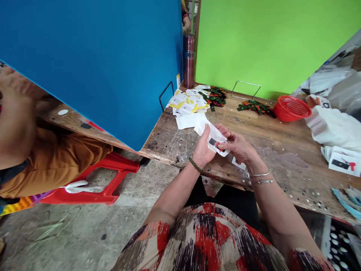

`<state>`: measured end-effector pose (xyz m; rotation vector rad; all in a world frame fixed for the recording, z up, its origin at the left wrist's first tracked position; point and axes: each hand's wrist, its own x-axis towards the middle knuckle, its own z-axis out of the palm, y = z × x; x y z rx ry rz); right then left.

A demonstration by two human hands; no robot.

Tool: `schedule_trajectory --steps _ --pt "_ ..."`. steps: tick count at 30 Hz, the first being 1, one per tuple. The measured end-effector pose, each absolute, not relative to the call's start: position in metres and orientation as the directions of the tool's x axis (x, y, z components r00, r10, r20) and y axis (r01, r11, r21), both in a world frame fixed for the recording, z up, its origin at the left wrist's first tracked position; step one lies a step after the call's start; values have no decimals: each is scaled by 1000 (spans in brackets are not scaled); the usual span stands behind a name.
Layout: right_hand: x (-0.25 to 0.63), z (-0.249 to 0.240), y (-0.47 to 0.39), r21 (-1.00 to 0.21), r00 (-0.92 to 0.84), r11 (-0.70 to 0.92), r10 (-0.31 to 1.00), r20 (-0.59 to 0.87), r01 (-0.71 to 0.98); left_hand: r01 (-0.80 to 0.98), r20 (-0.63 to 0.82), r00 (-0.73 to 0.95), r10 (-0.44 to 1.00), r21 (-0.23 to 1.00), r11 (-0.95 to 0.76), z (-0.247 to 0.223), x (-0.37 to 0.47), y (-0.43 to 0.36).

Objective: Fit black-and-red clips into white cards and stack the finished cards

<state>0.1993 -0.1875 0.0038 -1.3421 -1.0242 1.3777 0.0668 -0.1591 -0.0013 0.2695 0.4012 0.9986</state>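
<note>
A worker's left hand [205,146] grips a white printed packet [212,138] over a wooden workbench [175,145], its lower end pinched by the right hand [238,146]; a red plastic basket [292,108] sits toward two o'clock.

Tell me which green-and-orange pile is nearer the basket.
The smaller pile, beside the red basket; the larger pile lies against the white and yellow slips.

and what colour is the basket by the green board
The basket is red, best seen in the head view.
</note>
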Motion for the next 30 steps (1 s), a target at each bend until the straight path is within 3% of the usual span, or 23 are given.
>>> schedule_trajectory --steps 10,13,17,22,25,30 --pt "190 4 -199 -986 201 -155 966 -164 -62 -786 -189 438 879 395 476 -7 74 -174" --pt "188 5 -202 -983 187 -180 965 -182 -28 -806 -219 389 895 391 446 -8 75 -176" --pt "192 5 -203 -982 162 -163 971 -177 -93 -754 -219 471 855 403 519 -7 74 -179" --pt "193 2 -204 -977 164 -207 964 -211 -40 -830 -196 353 915 385 403 -9 76 -182" --pt "188 0 -205 -983 194 -167 964 -179 -77 -811 -206 377 903 398 429 -10 81 -184" --pt "183 -4 -206 -971 335 -122 941 -47 205 -847 -262 334 905 338 410 -9 81 -179"
